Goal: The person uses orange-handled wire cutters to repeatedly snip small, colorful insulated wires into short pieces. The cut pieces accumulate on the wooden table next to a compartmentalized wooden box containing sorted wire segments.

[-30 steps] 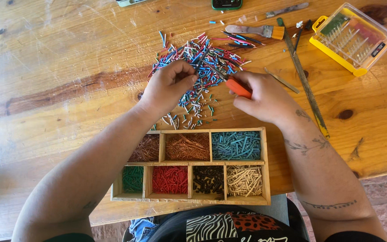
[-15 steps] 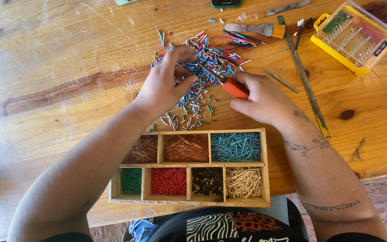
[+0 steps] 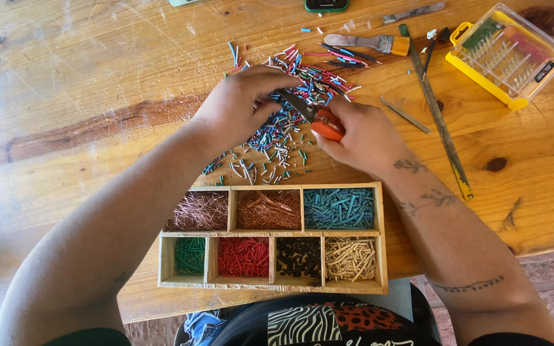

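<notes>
Since a second ago the left hand (image 3: pixel 242 106) has lifted off the near part of the heap and moved to its far side, where its fingertips now meet the nose of the orange-handled pliers (image 3: pixel 312 114). The right hand (image 3: pixel 360 138) has barely shifted; its grip is closed round the orange handles, and whether the blades are shut cannot be told. The left fingers are curled together at the tool's tip, seemingly pinching a small wire piece, though the piece itself is hidden. To judge from that, the work has gone from raking the pile to handling a single piece at the pliers.

The heap of cut wire pieces (image 3: pixel 283 138) lies mid-worktop, just beyond the far edge of the wooden sorting tray (image 3: pixel 270 237): short red, blue, white and green bits, loosely scattered. The tray sits at the near edge, its compartments holding copper strands, blue, green, red, black and cream pieces. Toward the far right corner lie a small brush (image 3: pixel 370 43) and a yellow bit case (image 3: pixel 508 54).
</notes>
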